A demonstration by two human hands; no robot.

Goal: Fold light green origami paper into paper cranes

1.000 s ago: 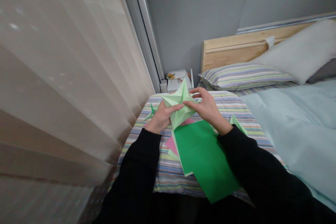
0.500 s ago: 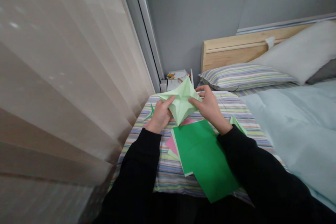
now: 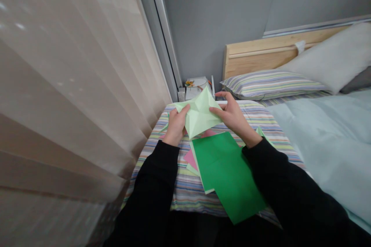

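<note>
A light green sheet of origami paper [image 3: 200,114], creased and partly folded, is held up between my two hands over the striped cloth. My left hand [image 3: 176,123] pinches its left side, thumb on top and fingers hidden beneath. At its right edge, the thumb and fingers of my right hand [image 3: 232,115] grip the paper, with the index finger raised off it. Just below lie dark green sheets [image 3: 227,173], overlapping. Pink paper [image 3: 191,158] and some light green paper stick out from under them on the left.
A striped cloth [image 3: 185,197] covers the surface under the papers. Folded green pieces lie by my left wrist and beside my right forearm [image 3: 262,134]. Behind stands a small white stand [image 3: 197,83] with orange-handled scissors. A curtain [image 3: 72,104] hangs left; a bed [image 3: 315,131] stands right.
The light green paper has changed shape: its lower point has shifted left and its surface looks flatter and wider. My right index finger has lifted a little. Both hands stay on the paper.
</note>
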